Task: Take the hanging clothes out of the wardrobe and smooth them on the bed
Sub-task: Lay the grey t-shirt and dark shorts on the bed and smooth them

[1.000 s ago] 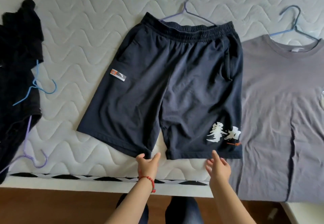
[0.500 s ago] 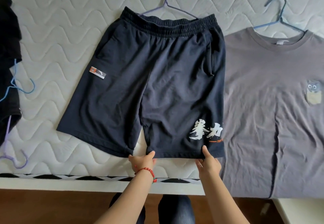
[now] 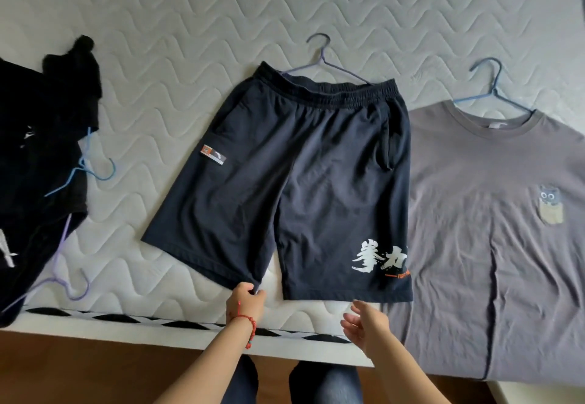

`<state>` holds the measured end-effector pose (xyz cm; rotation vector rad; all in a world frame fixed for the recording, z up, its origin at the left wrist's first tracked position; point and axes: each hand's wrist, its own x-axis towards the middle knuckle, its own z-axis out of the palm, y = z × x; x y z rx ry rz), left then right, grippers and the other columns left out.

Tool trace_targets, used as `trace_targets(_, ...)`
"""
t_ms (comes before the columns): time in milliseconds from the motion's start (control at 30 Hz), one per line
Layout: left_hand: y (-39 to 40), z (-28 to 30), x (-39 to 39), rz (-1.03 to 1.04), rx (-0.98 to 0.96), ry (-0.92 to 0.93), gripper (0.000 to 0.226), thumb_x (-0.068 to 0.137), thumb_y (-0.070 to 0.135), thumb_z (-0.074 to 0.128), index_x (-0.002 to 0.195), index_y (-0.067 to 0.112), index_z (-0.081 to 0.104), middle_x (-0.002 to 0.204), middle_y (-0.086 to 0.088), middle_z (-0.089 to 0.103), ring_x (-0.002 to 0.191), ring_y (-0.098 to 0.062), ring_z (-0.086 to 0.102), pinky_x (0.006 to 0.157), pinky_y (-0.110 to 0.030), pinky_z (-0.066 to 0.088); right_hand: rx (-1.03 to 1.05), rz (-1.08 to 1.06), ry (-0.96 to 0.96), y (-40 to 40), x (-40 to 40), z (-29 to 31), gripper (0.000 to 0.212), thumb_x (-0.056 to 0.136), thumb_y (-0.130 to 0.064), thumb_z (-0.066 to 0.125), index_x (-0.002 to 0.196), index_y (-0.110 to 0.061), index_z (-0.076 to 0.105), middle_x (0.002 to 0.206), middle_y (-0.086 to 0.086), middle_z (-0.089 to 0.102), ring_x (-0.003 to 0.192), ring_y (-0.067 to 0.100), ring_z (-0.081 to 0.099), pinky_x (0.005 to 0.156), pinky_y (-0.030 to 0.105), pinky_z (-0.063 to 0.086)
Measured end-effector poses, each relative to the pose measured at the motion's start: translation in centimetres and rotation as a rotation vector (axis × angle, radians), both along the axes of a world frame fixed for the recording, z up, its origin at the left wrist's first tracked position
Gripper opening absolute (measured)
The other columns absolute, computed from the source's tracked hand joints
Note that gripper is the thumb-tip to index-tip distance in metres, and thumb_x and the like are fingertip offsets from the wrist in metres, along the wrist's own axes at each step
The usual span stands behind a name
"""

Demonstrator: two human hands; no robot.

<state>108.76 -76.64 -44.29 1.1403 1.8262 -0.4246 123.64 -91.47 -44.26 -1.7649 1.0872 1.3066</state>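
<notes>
1. We find the navy shorts [image 3: 285, 188] flat at mattress [image 3: 158, 39] centre, on their hanger [image 3: 323, 62].
2. The left hand [image 3: 245, 304] pinches the hem at 6 o'clock, we judge to tug the leg straight.
3. The right hand [image 3: 367, 327] hangs spread, empty, just off the hem.
4. The grey T-shirt [image 3: 493, 239] lies smoothed at 3 o'clock.

Arms: both bare to the frame edge, no sleeves in view.
Left wrist: red bead bracelet [image 3: 245, 324] with a loose end dangling toward 5 o'clock, tipped by a small greenish bead.
Right wrist: bare.
Legs: dark blue trousers [image 3: 326, 381] at 6 o'clock, two knees side by side.
</notes>
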Motion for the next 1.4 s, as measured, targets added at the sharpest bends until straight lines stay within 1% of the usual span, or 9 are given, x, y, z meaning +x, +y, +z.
trace_targets(200,6.1,2.6,-5.1,-0.271,0.128,-0.127,0.029,0.087,0.02,0.055,0.114,0.012,0.058,0.115,-0.009,0.062,0.107,-0.024,0.057,0.087,-0.029,0.044,0.153,0.208,-0.071,7.2,-4.3,3.3,0.012,0.092,-0.01,0.05,0.081,-0.006,0.055,0.066,0.014,0.06,0.058,0.024,0.057,0.056,0.028,0.047)
trace_targets(300,10.0,3.4,-9.0,-0.3,0.198,-0.201,0.026,0.087,0.016,0.055,0.111,0.011,0.06,0.114,-0.009,0.06,0.106,-0.022,0.058,0.089,-0.03,0.046,0.2,0.257,-0.123,11.9,-7.1,4.0,0.012,0.091,-0.006,0.049,0.082,-0.005,0.058,0.054,0.01,0.062,0.057,0.024,0.058,0.056,0.029,0.048)
trace_targets(500,20.2,2.9,-19.9,-0.358,0.341,-0.292,0.025,0.086,0.008,0.056,0.111,0.005,0.06,0.112,-0.011,0.058,0.108,-0.025,0.056,0.092,-0.03,0.043,0.237,0.177,-0.186,22.6,-16.5,2.2,0.011,0.09,-0.006,0.049,0.084,-0.007,0.058,0.046,0.007,0.064,0.045,0.02,0.061,0.047,0.024,0.051)
trace_targets(667,30.0,3.3,-29.4,-0.404,0.46,-0.228,0.028,0.087,0.008,0.056,0.114,0.002,0.059,0.113,-0.016,0.059,0.109,-0.029,0.055,0.094,-0.035,0.042,0.316,0.203,-0.125,32.2,-26.9,1.6,0.013,0.092,-0.005,0.046,0.085,-0.005,0.057,0.071,0.016,0.061,0.063,0.026,0.059,0.061,0.029,0.051)
trace_targets(967,43.1,1.8,-35.7,-0.368,0.64,-0.166,0.024,0.086,0.009,0.057,0.109,0.006,0.062,0.108,-0.013,0.061,0.108,-0.03,0.054,0.091,-0.041,0.045,0.436,0.43,-0.154,42.7,-35.2,1.1,0.014,0.093,-0.006,0.045,0.091,-0.008,0.059,0.074,0.011,0.065,0.064,0.022,0.062,0.059,0.025,0.05)
trace_targets(1167,46.2,-0.4,-34.5,-0.53,0.656,-0.152,0.028,0.09,0.016,0.053,0.117,0.01,0.059,0.121,-0.008,0.057,0.119,-0.026,0.046,0.094,-0.039,0.039,0.481,0.445,-0.272,50.0,-36.0,-0.7,0.019,0.092,-0.008,0.047,0.106,-0.006,0.059,0.082,0.006,0.062,0.069,0.016,0.058,0.064,0.023,0.047)
trace_targets(1267,46.0,-2.3,-35.7,-0.674,0.618,-0.088,0.035,0.088,0.019,0.056,0.122,0.012,0.057,0.131,-0.006,0.052,0.126,-0.024,0.043,0.101,-0.039,0.033,0.443,0.475,-0.279,52.8,-36.6,-2.2,0.025,0.093,-0.008,0.046,0.111,0.002,0.059,0.091,0.009,0.063,0.085,0.023,0.063,0.08,0.031,0.052)
trace_targets(1333,45.3,-3.4,-37.1,-0.74,0.559,-0.047,0.043,0.089,0.021,0.055,0.131,0.014,0.05,0.142,-0.006,0.043,0.135,-0.023,0.034,0.107,-0.041,0.03,0.368,0.486,-0.275,54.0,-37.2,-3.2,0.028,0.092,-0.009,0.047,0.111,0.004,0.061,0.093,0.015,0.067,0.091,0.028,0.066,0.088,0.037,0.052)
trace_targets(1400,44.5,-4.3,-38.3,-0.814,0.507,0.001,0.052,0.09,0.023,0.052,0.14,0.018,0.037,0.152,-0.003,0.028,0.143,-0.02,0.02,0.112,-0.043,0.024,0.32,0.488,-0.273,55.0,-37.8,-3.9,0.024,0.09,-0.011,0.052,0.1,0.007,0.063,0.095,0.02,0.069,0.09,0.03,0.067,0.084,0.037,0.053)
